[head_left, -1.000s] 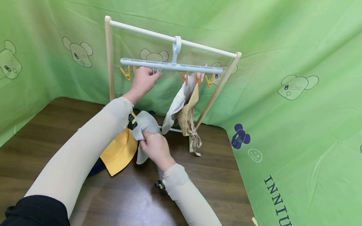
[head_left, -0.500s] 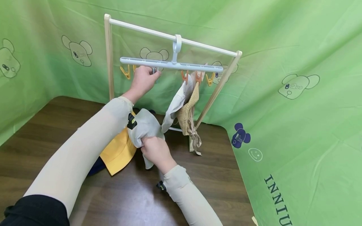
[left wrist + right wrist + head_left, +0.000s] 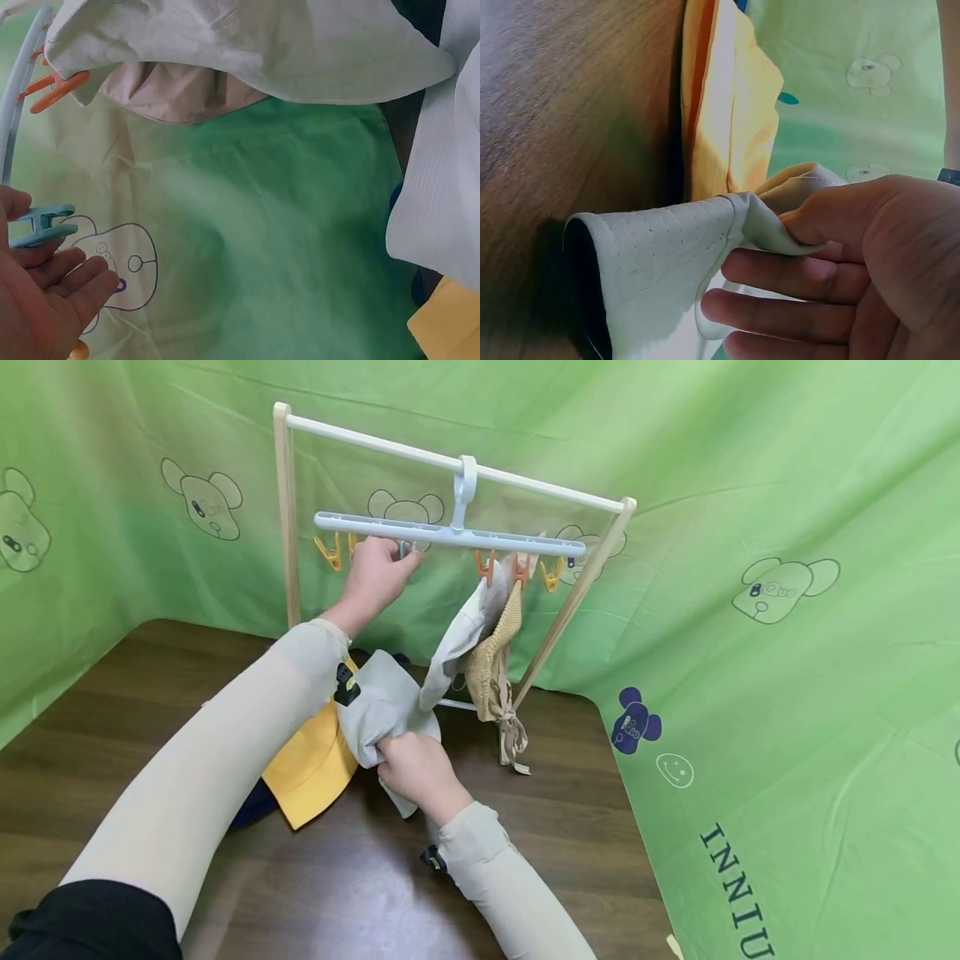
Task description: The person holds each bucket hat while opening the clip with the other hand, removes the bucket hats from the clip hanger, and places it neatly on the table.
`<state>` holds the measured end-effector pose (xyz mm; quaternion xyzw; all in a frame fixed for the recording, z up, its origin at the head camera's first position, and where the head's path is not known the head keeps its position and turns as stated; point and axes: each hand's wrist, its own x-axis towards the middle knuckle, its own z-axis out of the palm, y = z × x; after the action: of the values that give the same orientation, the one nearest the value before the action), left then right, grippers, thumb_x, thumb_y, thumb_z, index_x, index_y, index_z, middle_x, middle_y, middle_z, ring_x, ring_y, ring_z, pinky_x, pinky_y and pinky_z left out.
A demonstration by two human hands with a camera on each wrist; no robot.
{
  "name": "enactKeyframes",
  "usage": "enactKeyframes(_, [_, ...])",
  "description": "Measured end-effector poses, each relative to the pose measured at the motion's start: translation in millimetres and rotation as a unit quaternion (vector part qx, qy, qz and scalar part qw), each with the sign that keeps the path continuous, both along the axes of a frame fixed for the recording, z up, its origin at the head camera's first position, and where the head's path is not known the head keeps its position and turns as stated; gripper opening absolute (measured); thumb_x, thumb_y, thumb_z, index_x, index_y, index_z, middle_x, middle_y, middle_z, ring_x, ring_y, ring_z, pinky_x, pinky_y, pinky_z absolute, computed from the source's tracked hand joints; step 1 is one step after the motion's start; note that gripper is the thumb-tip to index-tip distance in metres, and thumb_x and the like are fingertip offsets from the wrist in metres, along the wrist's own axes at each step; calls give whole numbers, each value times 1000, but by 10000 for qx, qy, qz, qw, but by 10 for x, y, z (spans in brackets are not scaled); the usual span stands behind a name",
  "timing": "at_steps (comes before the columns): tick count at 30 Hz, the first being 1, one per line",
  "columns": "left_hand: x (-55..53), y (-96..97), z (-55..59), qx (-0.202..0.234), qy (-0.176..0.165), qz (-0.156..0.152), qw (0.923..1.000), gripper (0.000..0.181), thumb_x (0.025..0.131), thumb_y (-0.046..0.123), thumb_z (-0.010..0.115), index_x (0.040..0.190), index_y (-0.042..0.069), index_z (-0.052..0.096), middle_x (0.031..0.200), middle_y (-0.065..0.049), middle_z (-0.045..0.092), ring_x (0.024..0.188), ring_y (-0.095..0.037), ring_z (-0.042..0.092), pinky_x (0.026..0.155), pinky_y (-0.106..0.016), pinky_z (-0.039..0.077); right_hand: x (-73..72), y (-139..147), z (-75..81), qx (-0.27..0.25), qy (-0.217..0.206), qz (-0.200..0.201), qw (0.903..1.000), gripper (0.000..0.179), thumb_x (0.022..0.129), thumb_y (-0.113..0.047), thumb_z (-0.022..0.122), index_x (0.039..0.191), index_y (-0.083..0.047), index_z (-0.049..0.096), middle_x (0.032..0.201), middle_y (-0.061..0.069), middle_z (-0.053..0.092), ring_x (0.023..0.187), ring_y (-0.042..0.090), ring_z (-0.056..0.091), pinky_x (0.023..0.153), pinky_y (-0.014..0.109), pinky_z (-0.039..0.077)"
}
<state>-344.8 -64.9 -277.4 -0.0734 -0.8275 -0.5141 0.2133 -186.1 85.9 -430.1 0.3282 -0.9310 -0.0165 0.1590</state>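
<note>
With thumb and fingers my left hand (image 3: pixel 375 572) pinches a light-blue clip (image 3: pixel 46 223) under the pale-blue hanger (image 3: pixel 525 542), left of its hook. The clip's jaws hold nothing in the left wrist view. Lower down, my right hand (image 3: pixel 420 772) grips a light-grey cloth hat (image 3: pixel 384 693) by its edge, thumb on one side and fingers on the other. The stitched brim (image 3: pixel 660 240) shows in the right wrist view. A pale hat (image 3: pixel 459 631) and a woven tan hat (image 3: pixel 491 664) with ribbon hang from orange clips (image 3: pixel 485 566) to the right.
A yellow hat (image 3: pixel 318 772) lies on the wooden table (image 3: pixel 570 843), partly behind my left arm, over a dark-blue item (image 3: pixel 255 803). The hanger hooks on a rack rail (image 3: pixel 375 441) between wooden posts. Yellow clips (image 3: pixel 551 575) hang near both hanger ends. Green printed cloth surrounds the table.
The grey hat has come slightly down and right with my right hand, and its cloth has turned and spread. My left hand stays at the blue clip.
</note>
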Motion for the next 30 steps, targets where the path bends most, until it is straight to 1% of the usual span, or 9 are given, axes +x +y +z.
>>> enactKeyframes(4, [-9, -23, -2, -7, 29, 52, 10000, 46, 97, 30, 67, 58, 13, 47, 48, 9, 37, 50, -13, 36, 49, -26, 30, 18, 26, 3, 127, -125, -24, 9998, 12, 76, -18, 74, 79, -19, 63, 64, -3, 65, 61, 22, 68, 51, 41, 52])
enactKeyframes(8, [-21, -51, 4, -55, -22, 108, 9999, 45, 97, 31, 66, 60, 12, 49, 52, 6, 41, 51, -14, 38, 50, -27, 32, 38, 32, 5, 283, -195, -48, 9994, 12, 75, -16, 74, 75, -19, 63, 64, -3, 64, 58, 21, 66, 50, 41, 51])
enactKeyframes(14, [-27, -88, 19, -147, -146, 140, 9997, 42, 98, 33, 65, 64, 11, 54, 56, 2, 45, 54, -15, 40, 52, -27, 33, 55, 8, -6, 573, 73, -15, 9983, 18, 71, -16, 77, 62, -21, 62, 58, -4, 60, 51, 19, 60, 45, 39, 48])
enactKeyframes(18, [-32, -101, 16, -148, -184, 142, 9996, 38, 98, 34, 64, 68, 10, 59, 58, 1, 49, 55, -15, 41, 53, -27, 35, 70, -13, -22, 635, 56, 25, 9980, 21, 72, -17, 78, 60, -21, 61, 58, -4, 60, 51, 19, 60, 45, 39, 48])
enactKeyframes(23, [-24, -124, 24, -186, -243, 155, 9994, 39, 98, 36, 63, 69, 10, 58, 58, 0, 48, 53, -14, 40, 50, -27, 33, 59, -26, -43, 759, -217, 126, 9968, 17, 75, -22, 77, 66, -20, 64, 64, -4, 64, 54, 19, 62, 47, 40, 50])
enactKeyframes(25, [-21, -130, 30, -185, -298, 165, 9992, 40, 98, 38, 62, 69, 11, 58, 58, 1, 47, 52, -14, 40, 49, -26, 32, 51, -29, -47, 775, -344, 165, 9963, 16, 77, -24, 77, 69, -20, 64, 66, -3, 65, 56, 19, 63, 49, 40, 51])
enactKeyframes(30, [-9, -148, 40, -151, -426, 150, 9989, 39, 99, 39, 62, 72, 11, 58, 61, 0, 49, 54, -14, 41, 50, -26, 33, 44, -44, -52, 743, -586, 160, 9954, 16, 84, -29, 75, 76, -20, 65, 68, -3, 66, 60, 20, 65, 51, 40, 51])
